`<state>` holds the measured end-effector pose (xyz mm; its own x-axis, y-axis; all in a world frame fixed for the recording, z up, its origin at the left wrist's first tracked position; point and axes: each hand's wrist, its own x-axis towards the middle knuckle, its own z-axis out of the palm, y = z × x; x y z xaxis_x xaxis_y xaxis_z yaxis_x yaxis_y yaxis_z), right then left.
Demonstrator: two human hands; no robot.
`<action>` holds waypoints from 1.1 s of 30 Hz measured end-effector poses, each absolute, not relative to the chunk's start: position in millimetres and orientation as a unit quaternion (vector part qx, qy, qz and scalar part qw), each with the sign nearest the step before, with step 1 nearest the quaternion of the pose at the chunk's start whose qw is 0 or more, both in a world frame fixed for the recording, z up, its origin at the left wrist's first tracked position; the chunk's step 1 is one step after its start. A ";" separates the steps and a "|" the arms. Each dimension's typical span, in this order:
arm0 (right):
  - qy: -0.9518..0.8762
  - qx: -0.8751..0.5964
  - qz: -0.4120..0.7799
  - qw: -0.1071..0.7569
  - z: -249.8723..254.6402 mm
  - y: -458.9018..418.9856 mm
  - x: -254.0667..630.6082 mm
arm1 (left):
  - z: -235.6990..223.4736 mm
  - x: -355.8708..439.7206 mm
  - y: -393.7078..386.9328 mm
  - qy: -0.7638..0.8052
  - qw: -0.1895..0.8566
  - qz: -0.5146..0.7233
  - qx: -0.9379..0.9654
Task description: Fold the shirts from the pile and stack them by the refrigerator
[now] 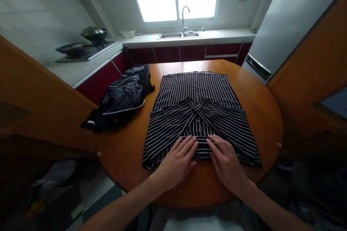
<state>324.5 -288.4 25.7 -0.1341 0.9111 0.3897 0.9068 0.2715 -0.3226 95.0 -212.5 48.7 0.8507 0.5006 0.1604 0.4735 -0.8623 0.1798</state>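
A black shirt with white stripes (199, 86) lies spread on the round wooden table. Its near part is folded over, with stripes slanting out to both sides from a crossed piece at the middle. My left hand (180, 157) lies flat on the shirt's near edge, left of centre, its fingers stretched out. Just right of centre, my right hand (223, 157) rests on the same edge with fingers extended. Neither hand grips the cloth. A few small buttons run down the shirt's middle line.
Dark clothes (123, 95) are heaped on the left of the wooden table (257, 97). Beyond it stand a counter with a sink (170, 35), a stove with a pan and a wok (94, 34), and a refrigerator (295, 18) at the right.
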 end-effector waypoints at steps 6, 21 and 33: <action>-0.809 -0.554 0.023 0.193 5.5 -301.9 301.0 | 35.0 99.4 -220.9 0.228 0.107 0.053 0.966; -0.803 -0.580 0.037 0.128 10.4 -327.9 368.7 | 32.4 68.6 -214.0 0.203 0.080 0.046 0.975; -0.793 -0.589 0.037 0.149 6.6 -338.2 378.8 | 25.4 40.2 -221.4 0.246 0.076 0.090 0.962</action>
